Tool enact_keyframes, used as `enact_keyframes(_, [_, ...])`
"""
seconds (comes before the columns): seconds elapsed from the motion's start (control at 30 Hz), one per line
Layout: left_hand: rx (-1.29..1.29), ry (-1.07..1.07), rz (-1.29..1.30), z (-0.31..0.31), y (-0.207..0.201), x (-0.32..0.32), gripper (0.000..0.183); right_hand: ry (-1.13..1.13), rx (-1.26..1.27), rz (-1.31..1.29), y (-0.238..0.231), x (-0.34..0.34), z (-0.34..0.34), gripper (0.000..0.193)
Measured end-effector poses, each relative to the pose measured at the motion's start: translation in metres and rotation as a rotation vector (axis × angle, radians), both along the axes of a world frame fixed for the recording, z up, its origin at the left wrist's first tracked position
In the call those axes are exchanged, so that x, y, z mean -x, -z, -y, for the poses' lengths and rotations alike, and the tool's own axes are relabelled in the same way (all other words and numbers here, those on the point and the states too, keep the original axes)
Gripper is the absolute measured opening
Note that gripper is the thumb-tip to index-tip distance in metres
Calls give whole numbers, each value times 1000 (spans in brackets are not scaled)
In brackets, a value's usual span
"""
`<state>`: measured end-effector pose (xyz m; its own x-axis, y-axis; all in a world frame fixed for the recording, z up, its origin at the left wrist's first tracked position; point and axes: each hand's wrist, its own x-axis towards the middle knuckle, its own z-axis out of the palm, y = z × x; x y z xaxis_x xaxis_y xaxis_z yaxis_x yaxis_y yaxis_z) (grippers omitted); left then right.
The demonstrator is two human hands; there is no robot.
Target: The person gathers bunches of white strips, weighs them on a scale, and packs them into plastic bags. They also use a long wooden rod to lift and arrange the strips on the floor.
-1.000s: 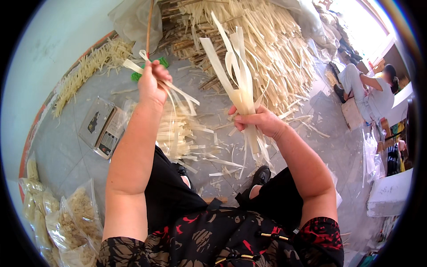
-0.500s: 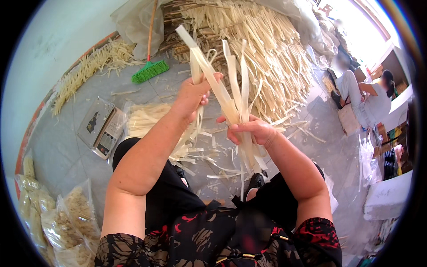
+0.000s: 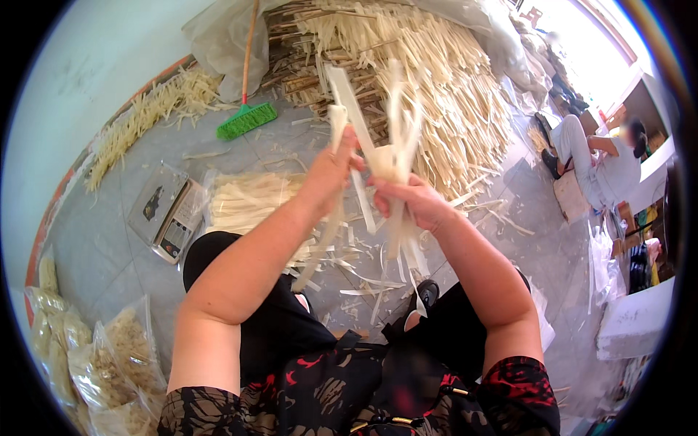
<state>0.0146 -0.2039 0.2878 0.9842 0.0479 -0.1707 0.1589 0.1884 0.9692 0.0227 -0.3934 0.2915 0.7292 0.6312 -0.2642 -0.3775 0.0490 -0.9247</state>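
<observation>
My left hand (image 3: 331, 173) is closed on a few pale, flat fibre strips (image 3: 337, 120), their tails hanging below it. Close by on the right, my right hand (image 3: 416, 202) grips a fuller bundle of similar strips (image 3: 392, 164), upper ends fanning out and lower ends dangling over my feet. One long strip (image 3: 350, 102) slants up between the hands; which fingers hold it I cannot tell. Motion blurs the strip ends. Beyond the hands lies a broad heap of the same strips (image 3: 451, 94), with a smaller neat stack (image 3: 247, 203) on the floor behind my left forearm.
A digital scale (image 3: 166, 214) stands left of the stack. Farther off is a green broom (image 3: 247, 120), near more strips along the wall (image 3: 145, 116). Clear bags of fibre (image 3: 120, 356) sit lower left. Another person (image 3: 596, 160) sits at the right beside cluttered shelves.
My left hand has moved a little right and nearer to me, closer to the right hand. The strips' upper ends have swung down and right. The right hand has barely shifted.
</observation>
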Motion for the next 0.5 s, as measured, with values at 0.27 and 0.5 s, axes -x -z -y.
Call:
enact_keyframes(0.27, [-147, 314, 42, 28, -4, 12, 57, 201, 185, 165, 15, 2, -22, 20])
enact_keyframes(0.5, [-40, 157, 30, 28, 12, 3, 43, 152, 374, 285, 18, 1, -24, 30])
